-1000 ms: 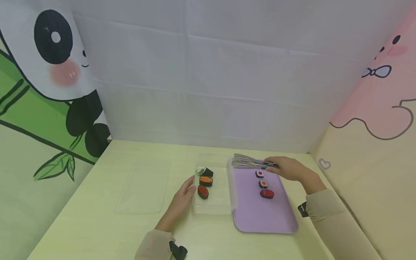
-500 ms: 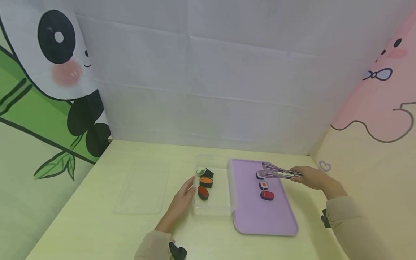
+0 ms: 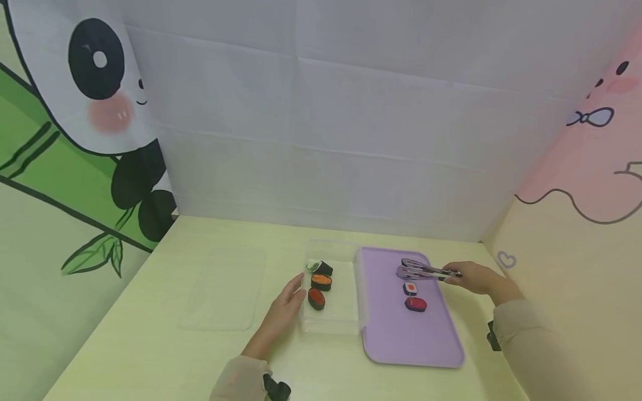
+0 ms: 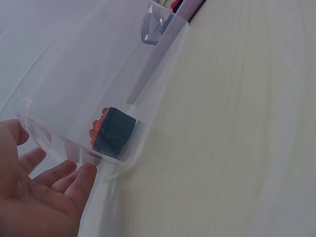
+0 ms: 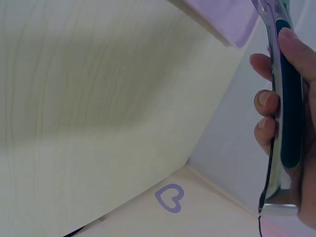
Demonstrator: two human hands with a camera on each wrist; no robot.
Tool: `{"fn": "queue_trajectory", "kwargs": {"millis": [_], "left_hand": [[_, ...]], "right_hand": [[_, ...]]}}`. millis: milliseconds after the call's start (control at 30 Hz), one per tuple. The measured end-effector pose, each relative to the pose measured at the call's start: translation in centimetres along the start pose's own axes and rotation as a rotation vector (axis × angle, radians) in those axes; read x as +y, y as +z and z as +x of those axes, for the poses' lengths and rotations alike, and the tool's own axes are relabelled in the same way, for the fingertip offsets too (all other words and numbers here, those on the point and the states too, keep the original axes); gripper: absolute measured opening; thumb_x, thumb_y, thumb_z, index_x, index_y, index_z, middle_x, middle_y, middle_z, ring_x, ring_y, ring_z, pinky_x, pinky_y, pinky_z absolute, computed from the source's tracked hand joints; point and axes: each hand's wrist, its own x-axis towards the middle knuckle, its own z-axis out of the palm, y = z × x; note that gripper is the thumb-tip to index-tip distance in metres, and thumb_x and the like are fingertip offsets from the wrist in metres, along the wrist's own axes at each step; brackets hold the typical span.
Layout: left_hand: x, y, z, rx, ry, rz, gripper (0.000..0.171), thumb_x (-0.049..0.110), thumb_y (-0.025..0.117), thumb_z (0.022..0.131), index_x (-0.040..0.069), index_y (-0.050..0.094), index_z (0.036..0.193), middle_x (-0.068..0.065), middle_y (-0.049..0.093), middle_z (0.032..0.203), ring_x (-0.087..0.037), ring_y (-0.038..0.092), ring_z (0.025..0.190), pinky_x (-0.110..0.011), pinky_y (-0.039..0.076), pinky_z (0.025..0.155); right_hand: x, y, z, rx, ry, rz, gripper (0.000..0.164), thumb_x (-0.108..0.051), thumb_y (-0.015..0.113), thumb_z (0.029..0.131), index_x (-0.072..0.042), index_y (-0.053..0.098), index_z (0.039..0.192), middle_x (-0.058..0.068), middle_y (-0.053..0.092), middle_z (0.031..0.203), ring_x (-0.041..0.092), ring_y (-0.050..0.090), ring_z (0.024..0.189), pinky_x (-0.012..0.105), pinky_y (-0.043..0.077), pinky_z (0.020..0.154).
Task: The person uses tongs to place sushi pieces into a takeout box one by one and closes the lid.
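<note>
Three sushi [image 3: 320, 282] are sitting in the box [image 3: 331, 323], two are waiting on the tray [image 3: 401, 334] beside it, while right fingers [image 5: 269, 101] are gripping tongs [image 3: 418, 270] and the left hand [image 3: 287, 303] is resting open against the box.

Staged play booth, cartoon panda wall [image 3: 95, 94], toy sushi [image 3: 321, 282]

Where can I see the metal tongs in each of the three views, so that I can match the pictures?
Head: the tongs lie right of centre, over the far end of the purple tray, held by the right hand.
Left wrist: not in it; only the clear box and the left hand show.
Right wrist: the tongs run down the right edge.
Shared landmark: the purple tray.
</note>
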Motion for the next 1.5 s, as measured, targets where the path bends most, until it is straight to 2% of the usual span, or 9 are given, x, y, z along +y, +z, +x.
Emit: {"fn": "queue_trajectory", "kwargs": {"millis": [267, 433, 567, 733, 867, 1100, 1367, 1500], "left_hand": [[-0.1, 0.2, 0.1, 0.01, -0.016, 0.013, 0.051, 0.037, 0.043, 0.105, 0.02, 0.033, 0.153, -0.014, 0.036, 0.152, -0.04, 0.037, 0.134, -0.06, 0.03, 0.107], [-0.2, 0.2, 0.3, 0.009, -0.01, -0.002, 0.05, 0.034, 0.043, 0.105, 0.019, 0.034, 0.152, -0.014, 0.036, 0.152, -0.039, 0.039, 0.134, -0.058, 0.031, 0.107], [-0.3, 0.2, 0.4, 0.007, -0.005, -0.008, 0.051, 0.033, 0.044, 0.105, 0.018, 0.034, 0.153, -0.014, 0.036, 0.152, -0.038, 0.039, 0.134, -0.056, 0.032, 0.108], [-0.3, 0.3, 0.4, 0.015, -0.009, 0.002, 0.051, 0.034, 0.044, 0.105, 0.019, 0.034, 0.152, -0.015, 0.036, 0.152, -0.039, 0.038, 0.134, -0.058, 0.031, 0.107], [-0.2, 0.4, 0.3, 0.012, -0.009, -0.003, 0.051, 0.033, 0.043, 0.105, 0.019, 0.033, 0.153, -0.016, 0.036, 0.152, -0.04, 0.036, 0.135, -0.058, 0.03, 0.108], [-0.1, 0.6, 0.2, 0.004, 0.0, -0.02, 0.051, 0.032, 0.044, 0.105, 0.018, 0.033, 0.153, -0.017, 0.035, 0.152, -0.04, 0.037, 0.135, -0.058, 0.03, 0.107], [-0.2, 0.5, 0.3, 0.005, -0.002, -0.004, 0.05, 0.032, 0.043, 0.105, 0.019, 0.034, 0.152, -0.016, 0.035, 0.152, -0.04, 0.039, 0.134, -0.057, 0.032, 0.107], [-0.3, 0.3, 0.4, 0.007, 0.004, -0.005, 0.05, 0.033, 0.044, 0.105, 0.019, 0.034, 0.152, -0.016, 0.036, 0.152, -0.04, 0.037, 0.135, -0.058, 0.03, 0.107]], "right_hand": [[-0.8, -0.4, 0.0, 0.054, -0.021, -0.022, 0.033, -0.029, 0.062, 0.097, -0.005, 0.063, 0.12, 0.0, 0.062, 0.094, 0.019, 0.053, 0.082, 0.044, 0.047, 0.073], [-3.4, -1.9, 0.5, 0.111, -0.075, -0.065, 0.037, -0.03, 0.06, 0.098, -0.004, 0.062, 0.124, 0.008, 0.067, 0.107, 0.031, 0.062, 0.098, 0.054, 0.05, 0.083], [-5.8, -2.7, 1.5, 0.136, -0.126, -0.078, 0.038, -0.03, 0.06, 0.098, -0.003, 0.062, 0.126, 0.009, 0.067, 0.112, 0.033, 0.061, 0.105, 0.055, 0.048, 0.089], [-8.6, -3.3, 3.1, 0.119, -0.161, -0.078, 0.041, -0.032, 0.059, 0.099, -0.005, 0.061, 0.129, 0.01, 0.065, 0.119, 0.034, 0.06, 0.111, 0.054, 0.046, 0.093], [-9.9, -3.2, 4.4, 0.097, -0.183, -0.078, 0.041, -0.031, 0.058, 0.099, -0.004, 0.06, 0.131, 0.011, 0.064, 0.121, 0.033, 0.059, 0.112, 0.053, 0.046, 0.094], [-10.3, -2.5, 6.1, 0.046, -0.17, -0.101, 0.041, -0.029, 0.058, 0.099, -0.003, 0.059, 0.131, 0.013, 0.063, 0.124, 0.035, 0.058, 0.115, 0.054, 0.045, 0.095], [-10.2, -2.4, 6.7, 0.038, -0.174, -0.128, 0.038, -0.028, 0.058, 0.099, -0.005, 0.06, 0.129, 0.009, 0.065, 0.118, 0.032, 0.06, 0.109, 0.053, 0.048, 0.091], [-10.4, -2.6, 6.7, 0.027, -0.162, -0.122, 0.04, -0.029, 0.059, 0.099, -0.005, 0.059, 0.13, 0.01, 0.064, 0.12, 0.033, 0.06, 0.111, 0.053, 0.047, 0.092]]}}
